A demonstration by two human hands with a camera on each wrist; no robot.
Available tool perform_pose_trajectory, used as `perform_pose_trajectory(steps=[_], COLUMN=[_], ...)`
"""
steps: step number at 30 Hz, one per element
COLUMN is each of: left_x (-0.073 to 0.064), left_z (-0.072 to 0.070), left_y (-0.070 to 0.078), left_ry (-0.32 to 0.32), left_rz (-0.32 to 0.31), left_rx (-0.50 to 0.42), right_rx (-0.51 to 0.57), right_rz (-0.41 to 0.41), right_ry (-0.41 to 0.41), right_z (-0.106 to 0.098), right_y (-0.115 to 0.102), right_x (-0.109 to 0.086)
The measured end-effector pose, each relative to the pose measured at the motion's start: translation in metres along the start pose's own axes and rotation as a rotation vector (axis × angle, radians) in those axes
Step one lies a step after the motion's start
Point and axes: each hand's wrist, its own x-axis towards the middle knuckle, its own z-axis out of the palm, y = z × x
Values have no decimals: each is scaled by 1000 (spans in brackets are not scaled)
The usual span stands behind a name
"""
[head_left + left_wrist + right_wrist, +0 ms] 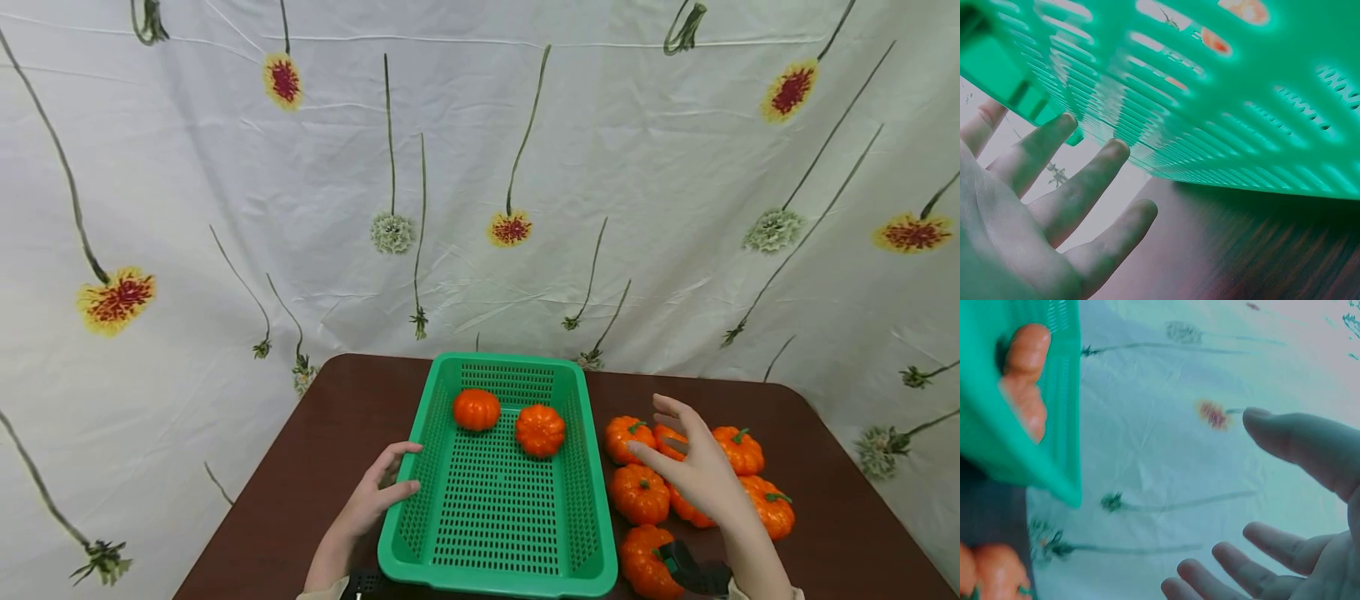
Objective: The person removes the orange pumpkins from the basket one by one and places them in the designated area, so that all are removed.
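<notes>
Two small orange pumpkins, one at the back left [476,409] and one to its right [540,431], lie inside a green plastic basket [497,577]. My left hand [372,492] is at the basket's left side, its fingers spread close to the slotted wall [1166,112]; whether they touch it I cannot tell. Over the group of pumpkins on the right, my right hand [701,467] hovers with fingers apart and nothing in it. Beneath and around it are several pumpkins, among them one near the basket [640,494] and one at the far right [768,507], partly hidden by the hand and wrist.
A dark brown table [292,500] carries the basket and the loose pumpkins. Behind it hangs a white cloth [465,283] printed with flowers. A black strap [693,571] is on my right wrist.
</notes>
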Motion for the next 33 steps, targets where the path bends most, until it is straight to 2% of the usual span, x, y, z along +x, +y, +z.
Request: perform_pose_trajectory(steps=[6, 14, 26, 33], left_x=[1, 1, 0, 1], left_z=[-1, 0, -1, -2], left_y=[-2, -3, -3, -3], left_ry=[-9, -15, -13, -21], left_rz=[14, 25, 38, 39], left_rx=[-8, -9, -2, -6], right_rx=[8, -79, -107, -216], right_rz=[4, 26, 50, 76], right_ry=[-49, -134, -214, -184], right_z=[12, 44, 94, 114], right_y=[-23, -37, -32, -19], right_x=[23, 51, 76, 85])
